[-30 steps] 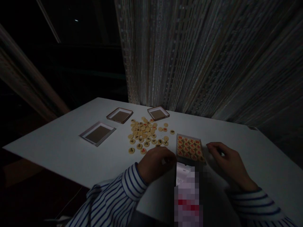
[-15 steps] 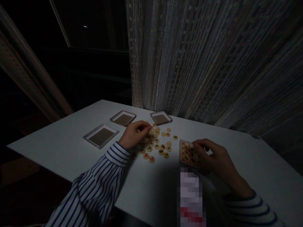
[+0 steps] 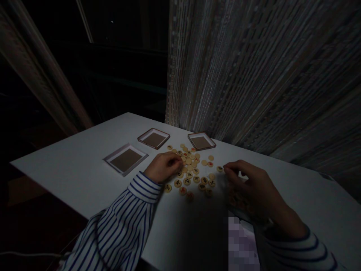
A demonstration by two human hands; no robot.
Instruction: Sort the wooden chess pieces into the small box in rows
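Round wooden Chinese chess pieces [image 3: 189,175] with red and dark characters lie loosely spread on the white table, some plain side up. My left hand [image 3: 166,165] rests at the left edge of this spread, its fingers curled together; whether a piece is between them is hidden. Above a shallow box of chess pieces [image 3: 235,199], my right hand [image 3: 251,182] has thumb and forefinger drawn together. Its fingertips are close to a single chess piece [image 3: 220,169] on the table, and I cannot make out anything in them. The hand and its shadow cover most of that box.
Three shallow open trays stand behind and left of the pieces: a pale tray [image 3: 125,159], a brown-edged tray [image 3: 153,138] and another tray [image 3: 201,141] near the string curtain [image 3: 214,75]. The white table's [image 3: 70,165] left edge drops into darkness. A blurred patch covers the near side.
My view has shifted, so the table contents sit further right. My left hand has drawn back slightly from the pieces, uncovering more. My right hand has moved left over the box, toward the spread.
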